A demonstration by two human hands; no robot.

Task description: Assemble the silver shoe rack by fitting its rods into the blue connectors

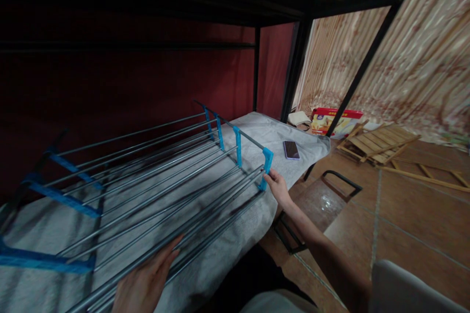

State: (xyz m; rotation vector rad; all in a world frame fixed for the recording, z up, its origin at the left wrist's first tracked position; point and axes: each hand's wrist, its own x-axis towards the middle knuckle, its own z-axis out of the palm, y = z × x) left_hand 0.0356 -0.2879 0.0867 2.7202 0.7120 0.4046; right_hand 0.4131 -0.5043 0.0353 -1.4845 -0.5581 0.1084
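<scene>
A drying rack of grey metal tubes [161, 195] with blue plastic brackets [238, 144] lies across a pale cloth-covered surface [253, 127]. At its near right corner, my right hand [277, 186] is closed on the end blue bracket, with thumb and fingers at the tube ends. My left hand [147, 279] rests against the near tubes, low in the view. Its fingers stretch along them, fairly straight, and its thumb is hidden. Beyond my right hand, a phone [291, 150] lies on the cloth, apart from the rack.
A black metal frame [257, 68] rises behind, with a dark upper level overhead. On the tiled floor to the right are a low seat with a black metal frame [323, 200], folded wooden pieces [382, 142] and a red and yellow box [336, 121]. A patterned curtain [404, 58] hangs behind.
</scene>
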